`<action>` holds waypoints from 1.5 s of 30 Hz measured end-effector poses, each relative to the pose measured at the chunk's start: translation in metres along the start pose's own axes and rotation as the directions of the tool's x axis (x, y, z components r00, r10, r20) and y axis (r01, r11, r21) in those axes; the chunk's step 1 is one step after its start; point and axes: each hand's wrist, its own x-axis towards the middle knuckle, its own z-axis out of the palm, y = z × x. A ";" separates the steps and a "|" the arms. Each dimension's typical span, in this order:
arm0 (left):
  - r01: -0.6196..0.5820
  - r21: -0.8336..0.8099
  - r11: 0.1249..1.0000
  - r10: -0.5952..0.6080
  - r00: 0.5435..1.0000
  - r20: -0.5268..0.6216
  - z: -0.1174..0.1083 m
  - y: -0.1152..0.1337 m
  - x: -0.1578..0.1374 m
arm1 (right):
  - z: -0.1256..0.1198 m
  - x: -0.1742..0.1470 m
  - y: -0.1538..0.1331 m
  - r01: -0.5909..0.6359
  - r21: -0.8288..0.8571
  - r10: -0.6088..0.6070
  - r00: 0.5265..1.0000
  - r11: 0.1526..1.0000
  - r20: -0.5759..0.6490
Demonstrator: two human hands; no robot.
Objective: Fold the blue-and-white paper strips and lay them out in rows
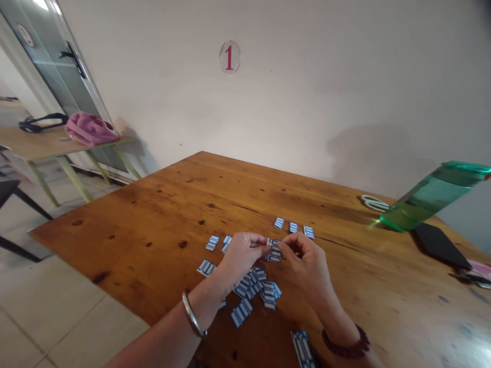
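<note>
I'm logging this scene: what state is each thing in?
Left hand: grip closed on one or more cards
Right hand: grip closed at their other side
Card pile: loose, overlapping
Three far cards: flat, spaced apart
Green bottle: standing, lid unclear
White cord: looped
Door: appears shut
Silver bangle: worn
Dark bracelet: worn

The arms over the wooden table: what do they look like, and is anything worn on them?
The forearms are bare, with no sleeves in view. The left hand and right hand wear no gloves. A slim silver-coloured bangle circles the left forearm; a dark red, bumpy bracelet circles the right.
</note>
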 end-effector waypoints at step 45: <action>-0.122 0.092 0.988 0.126 0.991 -0.035 0.001 -0.001 0.001 | 0.000 0.003 -0.003 -0.173 0.198 0.147 0.979 0.965 0.140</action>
